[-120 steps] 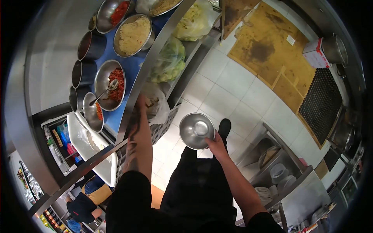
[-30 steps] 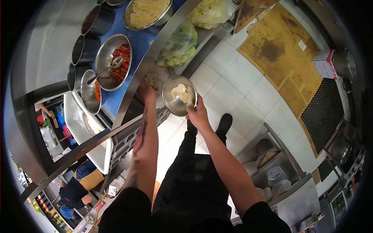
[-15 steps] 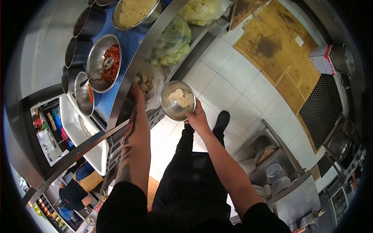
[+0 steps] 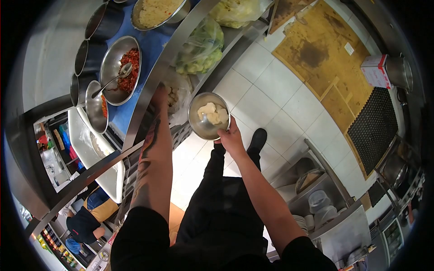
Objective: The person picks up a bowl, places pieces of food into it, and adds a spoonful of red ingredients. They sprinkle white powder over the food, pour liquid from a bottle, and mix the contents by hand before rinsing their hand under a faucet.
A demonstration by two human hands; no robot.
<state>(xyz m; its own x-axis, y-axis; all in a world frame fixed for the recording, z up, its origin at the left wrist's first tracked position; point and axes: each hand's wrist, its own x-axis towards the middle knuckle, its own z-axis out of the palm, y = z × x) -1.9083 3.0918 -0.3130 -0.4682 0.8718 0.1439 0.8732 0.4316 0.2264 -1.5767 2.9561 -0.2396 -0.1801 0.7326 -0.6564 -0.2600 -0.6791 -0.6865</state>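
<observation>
Nearest to us, our right hand (image 4: 231, 137) grips a small steel bowl (image 4: 209, 115) by its rim at about its five o'clock edge, thumb over the lip and fingers pressed underneath; the bowl sits level over the white floor tiles and holds several pale chunks of food (image 4: 212, 113). At about nine o'clock from the bowl, our left hand (image 4: 160, 97) reaches under the counter edge into a clear plastic bag (image 4: 178, 97) of similar pale pieces on the lower shelf; the fingers are buried in the bag, so we cannot tell whether they are spread or pinching anything. Up at twelve o'clock from that hand lies a bag of green vegetables (image 4: 201, 49) on the same shelf. Farther off, at ten o'clock, the blue counter top (image 4: 149, 49) carries a bowl of chopped red chili (image 4: 120, 63) with a spoon (image 4: 113, 79) resting in it, and beyond that, near the top edge, a bowl of yellowish shreds (image 4: 156, 11). Far out at two o'clock, flattened cardboard (image 4: 316, 49) covers the floor, and a black rubber mat (image 4: 373, 122) lies beside it.
</observation>
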